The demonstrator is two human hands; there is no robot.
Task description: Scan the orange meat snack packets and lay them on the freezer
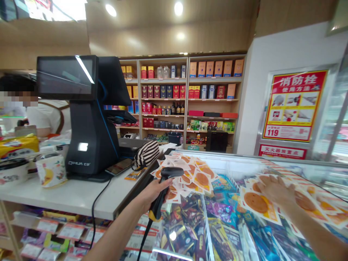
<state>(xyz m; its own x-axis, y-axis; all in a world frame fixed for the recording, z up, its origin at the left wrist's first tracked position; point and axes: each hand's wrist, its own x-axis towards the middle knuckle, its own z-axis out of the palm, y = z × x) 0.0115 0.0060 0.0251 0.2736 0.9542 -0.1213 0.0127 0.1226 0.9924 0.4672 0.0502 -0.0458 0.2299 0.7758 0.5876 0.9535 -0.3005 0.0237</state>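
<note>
My left hand (pixel 153 190) is wrapped round the dark handle of a barcode scanner (pixel 170 172), its head pointing right over a pile of flat, white-edged packets (pixel 202 177) printed with round orange-brown shapes. A cord hangs from the scanner's handle. To the right, my right hand (pixel 277 190) rests on similar flat packets (pixel 255 201), fingers stretched and spread. Both groups of packets lie on the glass top of a chest freezer (pixel 231 159). Through the glass show many colourful wrapped packs (pixel 187 221). Whether the packets are sealed bags or printed sheets, I cannot tell.
A checkout terminal (pixel 84 145) stands on the white counter (pixel 81 197) at left, beside a striped pouch (pixel 146 154), a phone (pixel 119 166) and a fruit-printed cup (pixel 51 170). Another person (pixel 49 116) is behind it. Stocked shelves (pixel 187 98) line the back wall.
</note>
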